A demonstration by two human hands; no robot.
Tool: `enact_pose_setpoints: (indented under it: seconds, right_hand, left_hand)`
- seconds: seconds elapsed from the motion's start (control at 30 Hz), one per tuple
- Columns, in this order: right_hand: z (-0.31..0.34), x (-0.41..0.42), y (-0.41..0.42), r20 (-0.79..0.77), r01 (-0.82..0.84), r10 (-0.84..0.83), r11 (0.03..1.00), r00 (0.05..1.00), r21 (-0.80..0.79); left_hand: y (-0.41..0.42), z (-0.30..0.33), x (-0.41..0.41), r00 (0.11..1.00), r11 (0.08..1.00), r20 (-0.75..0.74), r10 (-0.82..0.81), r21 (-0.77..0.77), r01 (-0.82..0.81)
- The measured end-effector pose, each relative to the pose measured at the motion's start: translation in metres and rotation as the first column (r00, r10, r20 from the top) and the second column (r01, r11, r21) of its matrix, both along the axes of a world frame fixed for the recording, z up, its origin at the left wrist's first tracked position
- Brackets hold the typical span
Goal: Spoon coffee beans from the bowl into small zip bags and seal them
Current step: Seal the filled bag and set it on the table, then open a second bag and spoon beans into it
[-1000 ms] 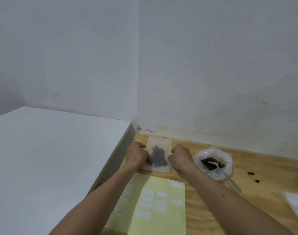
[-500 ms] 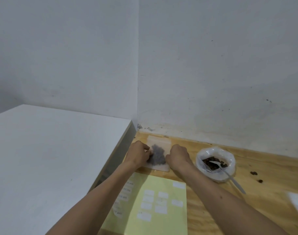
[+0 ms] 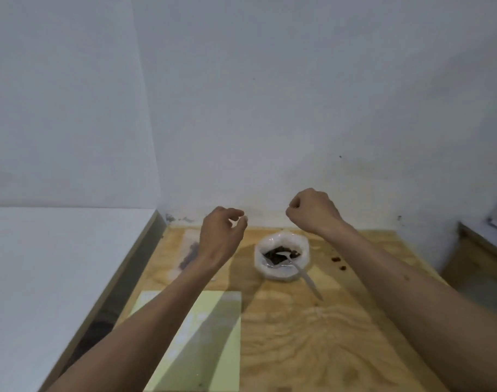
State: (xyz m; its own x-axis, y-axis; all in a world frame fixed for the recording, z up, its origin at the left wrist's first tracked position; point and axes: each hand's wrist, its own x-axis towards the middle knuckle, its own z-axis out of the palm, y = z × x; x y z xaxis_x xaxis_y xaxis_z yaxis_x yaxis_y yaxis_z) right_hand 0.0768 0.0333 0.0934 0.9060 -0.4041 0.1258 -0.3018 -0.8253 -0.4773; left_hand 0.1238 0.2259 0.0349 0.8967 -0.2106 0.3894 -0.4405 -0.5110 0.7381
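A small zip bag point(image 3: 189, 251) with dark coffee beans inside lies flat on the wooden table point(image 3: 312, 335) at the back left, partly hidden behind my left wrist. My left hand point(image 3: 222, 236) hovers above it with loosely curled fingers and holds nothing. My right hand point(image 3: 312, 212) is raised above the back of the table, fingers curled in, with nothing visible in it. Between the hands, lower down, a white bowl point(image 3: 281, 254) holds coffee beans, and a spoon point(image 3: 301, 271) rests in it with its handle pointing toward me.
A yellow sheet point(image 3: 213, 349) with small white labels lies on the table near me. A few spilled beans point(image 3: 338, 263) lie right of the bowl. A white raised surface point(image 3: 57, 278) borders the table on the left; another ledge point(image 3: 479, 250) stands at the right.
Both hands have let go of the zip bag and lifted off the table, moving apart. The bag stays lying at the back left. The view has shifted to the right.
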Motion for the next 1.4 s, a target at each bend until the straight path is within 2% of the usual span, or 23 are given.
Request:
enact_pose_setpoints:
  seconds: [0.17, 0.23, 0.3, 0.37, 0.43, 0.5, 0.6, 0.73, 0.97, 1.13, 1.23, 1.33, 1.4]
  right_hand:
    - [-0.011, -0.059, -0.099, -0.109, 0.163, -0.166, 0.986, 0.980, -0.040]
    - [-0.020, -0.089, -0.133, -0.193, 0.218, -0.229, 0.973, 0.954, -0.078]
    - [-0.031, -0.117, -0.158, -0.266, 0.261, -0.278, 0.960, 0.923, -0.098]
    - [-0.042, -0.143, -0.174, -0.328, 0.285, -0.305, 0.952, 0.894, -0.108]
    - [-0.055, -0.163, -0.183, -0.385, 0.298, -0.315, 0.949, 0.868, -0.103]
    - [-0.067, -0.176, -0.187, -0.419, 0.302, -0.317, 0.948, 0.851, -0.104]
    - [-0.084, -0.182, -0.192, -0.408, 0.313, -0.315, 0.947, 0.857, -0.074]
    - [-0.095, -0.178, -0.203, -0.354, 0.368, -0.314, 0.925, 0.881, 0.095]
    - [-0.097, -0.179, -0.216, -0.221, 0.445, -0.394, 0.849, 0.892, 0.283]
    - [-0.072, -0.187, -0.213, -0.176, 0.395, -0.356, 0.854, 0.918, 0.338]
    - [-0.052, -0.193, -0.209, -0.140, 0.324, -0.294, 0.805, 0.945, 0.497]
    - [-0.030, -0.191, -0.200, -0.129, 0.261, -0.228, 0.781, 0.965, 0.568]
    - [-0.018, -0.184, -0.188, -0.114, 0.225, -0.196, 0.775, 0.974, 0.590]
  left_hand:
    - [-0.086, 0.014, -0.049, 0.977, 0.981, 0.091, -0.194, 0.005, 0.195]
    - [-0.121, 0.016, -0.072, 0.960, 0.965, 0.092, -0.263, 0.016, 0.263]
    - [-0.155, 0.014, -0.094, 0.941, 0.939, 0.048, -0.335, 0.096, 0.329]
    - [-0.184, 0.007, -0.113, 0.920, 0.888, -0.044, -0.390, 0.246, 0.388]
    - [-0.206, -0.007, -0.128, 0.895, 0.813, -0.209, -0.393, 0.375, 0.445]
    - [-0.220, -0.026, -0.139, 0.861, 0.790, -0.380, -0.338, 0.383, 0.479]
    - [-0.230, -0.048, -0.146, 0.828, 0.854, -0.484, -0.284, 0.265, 0.448]
    - [-0.234, -0.058, -0.144, 0.811, 0.924, -0.538, -0.231, 0.139, 0.356]
    - [-0.229, -0.061, -0.141, 0.703, 0.969, -0.666, -0.248, -0.154, 0.196]
    - [-0.231, -0.061, -0.141, 0.715, 0.932, -0.633, -0.297, -0.355, 0.073]
    - [-0.230, -0.048, -0.141, 0.734, 0.881, -0.585, -0.346, -0.471, 0.040]
    - [-0.223, -0.025, -0.138, 0.742, 0.806, -0.520, -0.423, -0.590, 0.045]
    - [-0.214, -0.010, -0.133, 0.760, 0.783, -0.469, -0.449, -0.616, 0.082]
